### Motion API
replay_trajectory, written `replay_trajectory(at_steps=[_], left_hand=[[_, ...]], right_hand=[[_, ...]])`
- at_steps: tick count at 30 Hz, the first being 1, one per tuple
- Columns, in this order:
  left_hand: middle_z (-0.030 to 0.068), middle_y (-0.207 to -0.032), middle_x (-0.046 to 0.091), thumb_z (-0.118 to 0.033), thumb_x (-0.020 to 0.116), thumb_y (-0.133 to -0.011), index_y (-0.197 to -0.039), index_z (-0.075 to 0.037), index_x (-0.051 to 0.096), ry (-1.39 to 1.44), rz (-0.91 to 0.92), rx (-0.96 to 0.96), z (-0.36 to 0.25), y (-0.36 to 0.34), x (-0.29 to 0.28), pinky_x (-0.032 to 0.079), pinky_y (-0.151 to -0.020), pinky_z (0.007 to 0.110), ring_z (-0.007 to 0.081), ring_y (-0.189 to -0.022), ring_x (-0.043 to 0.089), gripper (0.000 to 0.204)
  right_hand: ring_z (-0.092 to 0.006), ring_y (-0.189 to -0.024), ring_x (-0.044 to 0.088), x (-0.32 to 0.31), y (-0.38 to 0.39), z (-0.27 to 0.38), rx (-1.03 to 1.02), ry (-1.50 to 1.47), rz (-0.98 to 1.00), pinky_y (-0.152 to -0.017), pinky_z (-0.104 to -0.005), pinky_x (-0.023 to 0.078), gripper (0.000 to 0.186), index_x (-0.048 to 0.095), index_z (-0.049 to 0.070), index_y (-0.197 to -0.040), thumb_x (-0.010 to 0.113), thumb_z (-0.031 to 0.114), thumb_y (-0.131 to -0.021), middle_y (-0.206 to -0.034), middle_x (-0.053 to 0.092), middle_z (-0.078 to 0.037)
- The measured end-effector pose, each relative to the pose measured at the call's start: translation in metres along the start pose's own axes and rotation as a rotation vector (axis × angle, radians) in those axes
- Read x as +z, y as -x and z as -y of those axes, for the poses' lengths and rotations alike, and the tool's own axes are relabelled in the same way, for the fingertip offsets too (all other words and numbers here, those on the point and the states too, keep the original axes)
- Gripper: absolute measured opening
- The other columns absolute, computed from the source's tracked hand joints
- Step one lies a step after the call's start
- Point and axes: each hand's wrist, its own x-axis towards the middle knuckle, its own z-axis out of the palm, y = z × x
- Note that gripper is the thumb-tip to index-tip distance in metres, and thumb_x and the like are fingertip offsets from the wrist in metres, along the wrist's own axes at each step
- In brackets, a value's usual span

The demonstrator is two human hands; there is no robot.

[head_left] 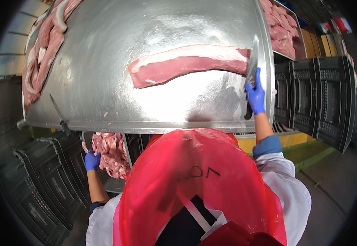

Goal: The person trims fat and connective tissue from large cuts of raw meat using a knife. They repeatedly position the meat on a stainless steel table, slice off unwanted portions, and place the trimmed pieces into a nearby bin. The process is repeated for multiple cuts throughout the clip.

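Note:
My right hand (255, 97), in a blue glove, grips a knife (253, 57) at the right side of the steel table. Its black handle points toward me and its blade points away, one finger stretched along it. The blade lies by the right end of a long pink piece of meat (190, 64) with a pale fat strip along its far edge. My left hand (92, 160), also gloved in blue, is below the table edge at the left, over a tray of meat trimmings (112, 153). A small pinkish strip of meat (84, 146) shows at its fingertips.
A second knife (58, 115) lies at the table's (100, 61) near left corner. More meat (49, 39) is heaped along the left edge. A tray of meat pieces (281, 28) stands at the far right. Dark crates (313, 96) flank the table at right and lower left.

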Motion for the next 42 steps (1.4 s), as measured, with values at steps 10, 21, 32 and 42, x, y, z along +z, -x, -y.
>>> replay_trajectory(at_steps=[10,21,32,42], left_hand=[[0.0218,-0.11,0.061,-0.024,0.074,-0.084,-0.125,0.0,0.056,0.278,-0.06,0.898,-0.399,-0.183,-0.097,0.052,-0.085,0.044,0.0372,-0.095,0.063,0.051],[0.0195,-0.131,0.053,-0.038,0.08,-0.075,-0.131,-0.008,0.054,0.224,0.038,1.11,-0.568,-0.211,-0.05,0.044,-0.104,0.048,0.0406,-0.121,0.052,0.069],[0.0165,-0.124,0.058,-0.044,0.08,-0.07,-0.13,-0.011,0.056,0.225,0.091,1.087,-0.558,-0.202,-0.036,0.046,-0.097,0.05,0.0395,-0.112,0.055,0.073],[0.019,-0.119,0.061,-0.041,0.078,-0.071,-0.127,-0.006,0.057,0.208,0.14,1.067,-0.557,-0.169,-0.032,0.045,-0.096,0.049,0.0393,-0.111,0.056,0.069]], right_hand=[[-0.0175,-0.07,0.063,-0.042,-0.059,-0.044,0.164,0.161,-0.012,-0.069,-0.0348,0.053,0.081,0.029,0.035,-0.157,0.064,0.011,-0.088,-0.088,0.067,-0.013],[-0.015,-0.066,0.06,-0.046,-0.075,-0.044,-0.142,0.366,-0.009,-0.066,-0.0312,0.052,0.077,0.03,0.035,-0.157,0.062,0.009,-0.092,-0.088,0.069,-0.014],[-0.0062,-0.058,0.049,-0.053,-0.06,-0.021,0.245,-0.178,0.199,-0.056,-0.0247,0.047,0.083,0.029,0.027,-0.158,0.058,-0.002,-0.087,-0.115,0.066,-0.009],[-0.0094,-0.062,0.059,-0.007,-0.045,-0.002,0.193,-0.2,0.091,-0.056,-0.0262,0.051,0.08,0.022,0.025,-0.16,0.058,0.001,-0.092,-0.087,0.069,-0.007]])
